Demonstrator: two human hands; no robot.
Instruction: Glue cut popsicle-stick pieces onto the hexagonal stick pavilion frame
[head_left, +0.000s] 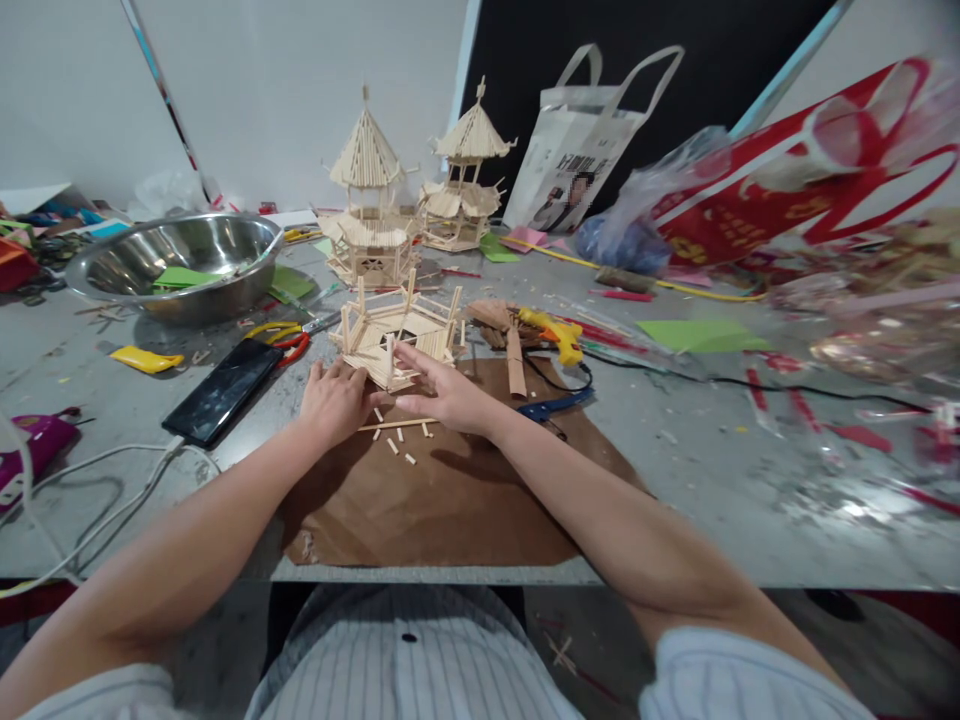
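A small hexagonal frame of wooden sticks stands on a brown mat in front of me. My left hand rests against its near left side with fingers curled; what they hold, if anything, is hidden. My right hand reaches in from the right, fingers stretched toward the frame's near edge and touching it. Several short stick pieces lie on the mat just below both hands.
Two finished stick pagodas stand behind. A steel bowl sits far left, a black phone and cables at left. A yellow glue gun, a stick bundle, a white bag and red plastic wrap fill the right.
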